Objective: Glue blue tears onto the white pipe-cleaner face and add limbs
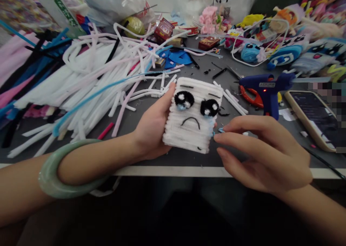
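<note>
I grip the white panel [193, 112] in my left hand [151, 127], thumb along its left edge and the other fingers mostly hidden behind, so the sad face stays uncovered and turned toward me. The panel hangs tilted slightly above the table's front edge [173, 171]. My right hand [270, 152] is loosely curled just right of the panel, thumb and fingers apart, with nothing visible in its grasp; I cannot tell whether a fingertip touches the tiny blue bits [221, 130] there. Further right of the panel lie the glue gun [270, 87], its red light on, and the phone [313, 120], likely for easy reach. Left of the panel, fuzzy sticks [89, 76] are heaped, probably as handy stock.
</note>
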`<control>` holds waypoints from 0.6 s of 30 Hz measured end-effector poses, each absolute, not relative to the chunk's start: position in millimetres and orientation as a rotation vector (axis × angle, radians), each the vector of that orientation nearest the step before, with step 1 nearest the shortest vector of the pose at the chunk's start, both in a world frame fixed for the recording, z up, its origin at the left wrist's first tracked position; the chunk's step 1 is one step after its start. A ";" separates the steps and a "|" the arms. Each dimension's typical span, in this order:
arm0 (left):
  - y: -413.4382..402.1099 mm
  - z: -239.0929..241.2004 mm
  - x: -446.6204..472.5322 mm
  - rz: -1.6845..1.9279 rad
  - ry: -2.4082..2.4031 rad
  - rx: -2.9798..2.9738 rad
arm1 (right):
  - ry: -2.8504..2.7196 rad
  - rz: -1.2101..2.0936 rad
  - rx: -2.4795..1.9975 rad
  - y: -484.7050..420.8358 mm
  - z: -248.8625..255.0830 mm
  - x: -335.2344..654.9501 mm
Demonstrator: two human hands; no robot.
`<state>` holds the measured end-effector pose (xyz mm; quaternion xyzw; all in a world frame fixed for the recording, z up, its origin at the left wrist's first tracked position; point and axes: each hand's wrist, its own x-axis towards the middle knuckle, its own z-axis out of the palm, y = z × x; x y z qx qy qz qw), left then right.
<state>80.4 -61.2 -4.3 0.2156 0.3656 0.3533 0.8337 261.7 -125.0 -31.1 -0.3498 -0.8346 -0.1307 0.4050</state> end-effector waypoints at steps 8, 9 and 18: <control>-60.8 -10.8 73.8 0.689 0.644 0.602 | -2.125 -0.328 -0.895 -125.1 -31.0 260.3; -60.7 -10.2 74.4 0.688 0.654 0.606 | -2.129 -0.335 -0.895 -125.5 -30.7 260.7; -61.5 -7.4 76.4 0.699 0.759 0.581 | -2.131 -0.298 -0.883 -125.0 -31.5 262.7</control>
